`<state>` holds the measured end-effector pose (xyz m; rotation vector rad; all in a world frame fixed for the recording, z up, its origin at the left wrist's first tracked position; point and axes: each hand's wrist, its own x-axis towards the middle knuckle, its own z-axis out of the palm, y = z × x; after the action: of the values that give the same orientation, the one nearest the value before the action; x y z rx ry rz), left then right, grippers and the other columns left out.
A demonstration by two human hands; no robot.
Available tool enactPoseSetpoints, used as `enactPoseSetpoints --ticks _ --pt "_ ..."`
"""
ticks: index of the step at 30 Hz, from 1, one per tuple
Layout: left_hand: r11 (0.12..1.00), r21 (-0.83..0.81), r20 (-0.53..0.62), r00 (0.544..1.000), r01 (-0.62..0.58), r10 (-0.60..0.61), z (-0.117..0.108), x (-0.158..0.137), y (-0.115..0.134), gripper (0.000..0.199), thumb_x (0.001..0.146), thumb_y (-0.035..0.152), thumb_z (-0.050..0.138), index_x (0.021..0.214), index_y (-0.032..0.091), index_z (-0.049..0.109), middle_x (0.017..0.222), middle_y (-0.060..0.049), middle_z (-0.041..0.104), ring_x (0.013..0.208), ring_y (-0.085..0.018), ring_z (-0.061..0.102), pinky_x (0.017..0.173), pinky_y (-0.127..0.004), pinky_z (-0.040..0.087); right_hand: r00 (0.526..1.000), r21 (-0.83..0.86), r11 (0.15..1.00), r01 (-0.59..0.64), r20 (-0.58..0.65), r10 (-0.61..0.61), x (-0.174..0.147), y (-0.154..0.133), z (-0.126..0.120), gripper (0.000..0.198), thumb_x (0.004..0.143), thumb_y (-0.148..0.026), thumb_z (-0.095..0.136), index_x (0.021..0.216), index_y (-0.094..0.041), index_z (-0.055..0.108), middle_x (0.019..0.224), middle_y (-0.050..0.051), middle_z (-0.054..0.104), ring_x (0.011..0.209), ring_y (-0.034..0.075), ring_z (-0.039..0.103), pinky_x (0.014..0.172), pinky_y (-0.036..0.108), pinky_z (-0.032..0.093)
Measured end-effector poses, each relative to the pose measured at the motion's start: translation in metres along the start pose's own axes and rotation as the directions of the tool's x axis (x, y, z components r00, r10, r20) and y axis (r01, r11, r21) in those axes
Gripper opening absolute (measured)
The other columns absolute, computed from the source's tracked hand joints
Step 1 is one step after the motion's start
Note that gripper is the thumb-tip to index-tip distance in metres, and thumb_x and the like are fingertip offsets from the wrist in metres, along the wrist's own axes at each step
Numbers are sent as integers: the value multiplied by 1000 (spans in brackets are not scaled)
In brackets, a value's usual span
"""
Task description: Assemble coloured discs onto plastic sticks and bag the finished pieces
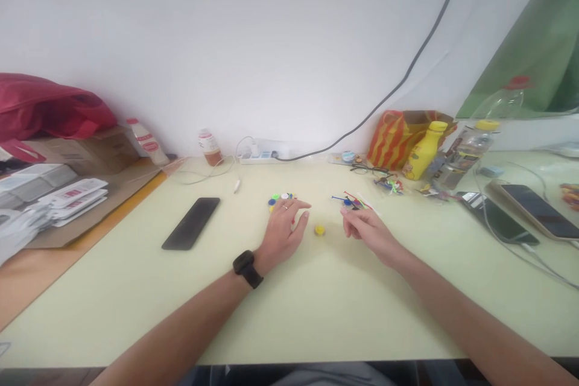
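Observation:
My left hand [286, 230], with a ring and a black watch [247, 268] at the wrist, hovers with thumb and fingers apart and nothing between them. Just beyond it is a group of small coloured round pieces [274, 199], partly hidden by the fingers. Between my hands a small yellow round piece [319, 230] sits on the table. My right hand [365, 228] is closed, its thumb and forefinger pinched together. Whatever they may hold is too small to make out. Several thin coloured sticks [350, 199] lie right behind that hand.
A black phone [191, 223] lies at left. Toward the back stand a drink bottle [210, 148], a power strip [260, 157], a striped bag [389, 140] and a yellow bottle [424, 151]. Glasses [362, 167] lie near the bag. More phones [543, 208] and cables are at right; boxes [85, 154] at far left.

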<state>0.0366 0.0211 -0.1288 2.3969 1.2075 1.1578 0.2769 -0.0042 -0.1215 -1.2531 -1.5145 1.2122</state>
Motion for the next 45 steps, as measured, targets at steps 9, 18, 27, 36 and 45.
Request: enactPoseSetpoints --ticks 9,18,27,36,45 --pt "1000 -6 -3 1000 17 -17 1 0 -3 18 106 28 50 114 25 66 111 -5 70 119 -25 58 109 -46 42 902 -507 837 208 -231 -364 17 14 -27 36 98 -52 56 82 -21 65 81 4 63 77 22 57 73 35 44" --pt "999 -3 -13 999 38 -38 0 2 -3 19 107 30 49 112 25 66 109 -5 71 114 -26 59 109 -48 41 910 -813 579 57 -197 -366 28 58 -50 47 97 -42 58 142 -31 60 131 14 60 120 36 54 100 51 45" --pt "1000 -1 -20 999 30 -30 1 2 -3 18 106 30 50 111 25 67 107 -5 71 117 -25 59 110 -47 42 926 -680 700 217 -82 -368 41 63 -47 35 102 -31 50 129 -24 71 118 11 65 110 28 63 99 43 50" --pt "999 2 -19 999 33 -33 1 3 -3 17 105 28 51 110 25 67 102 -5 72 115 -25 61 109 -47 42 923 -660 720 213 -106 -369 46 57 -47 29 100 -29 53 113 -22 78 114 11 70 104 27 67 92 42 52" --pt "1000 -5 -24 999 30 -30 1 3 -2 17 105 29 51 108 25 68 104 -5 72 115 -26 60 108 -46 44 928 -614 754 232 -92 -361 45 54 -43 26 98 -32 57 108 -23 79 113 10 72 99 26 68 88 41 54"
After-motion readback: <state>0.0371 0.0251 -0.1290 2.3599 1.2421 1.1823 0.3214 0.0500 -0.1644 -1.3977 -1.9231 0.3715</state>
